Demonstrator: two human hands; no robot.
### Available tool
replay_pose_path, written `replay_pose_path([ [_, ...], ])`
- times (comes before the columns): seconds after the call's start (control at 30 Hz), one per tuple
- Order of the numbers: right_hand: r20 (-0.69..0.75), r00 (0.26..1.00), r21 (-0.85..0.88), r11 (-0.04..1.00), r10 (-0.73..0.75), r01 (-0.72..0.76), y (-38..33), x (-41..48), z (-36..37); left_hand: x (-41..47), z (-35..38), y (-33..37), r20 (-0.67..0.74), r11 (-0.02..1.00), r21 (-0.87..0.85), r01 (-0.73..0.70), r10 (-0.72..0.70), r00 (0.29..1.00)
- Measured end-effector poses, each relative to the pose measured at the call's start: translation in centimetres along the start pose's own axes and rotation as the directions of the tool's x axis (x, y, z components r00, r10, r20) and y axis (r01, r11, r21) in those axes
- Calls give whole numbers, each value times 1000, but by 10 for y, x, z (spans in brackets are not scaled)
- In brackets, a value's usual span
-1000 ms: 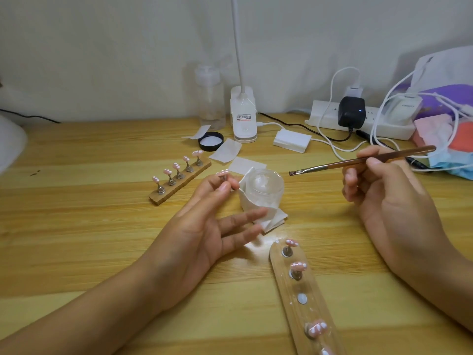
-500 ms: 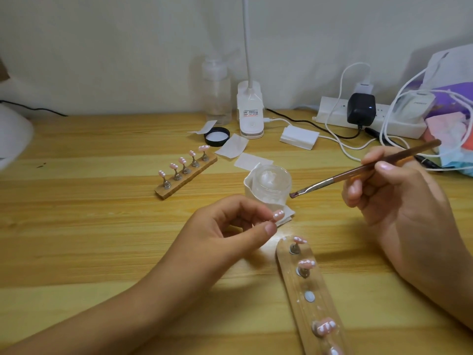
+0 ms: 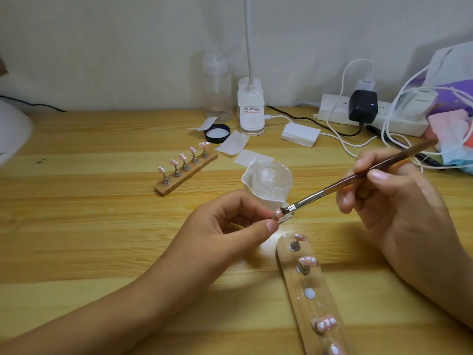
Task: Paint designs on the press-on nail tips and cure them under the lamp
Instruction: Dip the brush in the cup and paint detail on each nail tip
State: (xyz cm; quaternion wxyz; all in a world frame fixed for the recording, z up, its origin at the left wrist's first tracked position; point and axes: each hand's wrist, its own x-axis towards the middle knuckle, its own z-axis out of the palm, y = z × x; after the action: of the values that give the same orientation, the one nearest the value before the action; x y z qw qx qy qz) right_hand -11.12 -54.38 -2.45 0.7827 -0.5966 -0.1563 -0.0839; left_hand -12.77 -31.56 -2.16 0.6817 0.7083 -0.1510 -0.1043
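2 wooden holders: far holder [image 3: 185,175] w/ 5 tips, near holder [image 3: 316,306] w/ 4 + 1 bare spot. open table [image 3: 89,213] at left; power strip [image 3: 399,124] crowding back-right edge. pinched in left hand [image 3: 225,226]: 1 pink, white-dotted nail tip [image 3: 278,213], mid-table by jar [image 3: 272,179]. gripped in right hand [image 3: 399,206]: 1 brush [image 3: 358,176], bristles on tip.

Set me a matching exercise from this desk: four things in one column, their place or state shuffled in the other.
Things
1. brush
2. nail tip
3. black lid
4. far wooden holder

Place or state
a. lies left of the white lamp base
b. pinched in the left hand
c. carries five tips
d. gripped in the right hand

Pairs: 1-d, 2-b, 3-a, 4-c
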Motion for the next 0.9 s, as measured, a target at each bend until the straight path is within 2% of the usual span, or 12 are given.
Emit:
replay_pose_path([
  [0.23, -2, 998, -96, 993, -64, 64, 0, -3, 0, -1, 1, 3, -14, 999, -41, 9, -10, 1000],
  [0.4, -9, 996, -19, 996, -84, 84, -1, -2, -2, -1, 2, 6, -11, 994, -100, 38, -39, 999],
  [0.57, 63, 994, 16, 996, -85, 85, 0, -2, 0, 0, 2, 6, -14, 991, -126, 48, -50, 999],
  [0.9, 35, 993, -113, 987, -109, 112, 0, -5, 2, -1, 1, 5, 2, 994, -106, 19, -19, 1000],
])
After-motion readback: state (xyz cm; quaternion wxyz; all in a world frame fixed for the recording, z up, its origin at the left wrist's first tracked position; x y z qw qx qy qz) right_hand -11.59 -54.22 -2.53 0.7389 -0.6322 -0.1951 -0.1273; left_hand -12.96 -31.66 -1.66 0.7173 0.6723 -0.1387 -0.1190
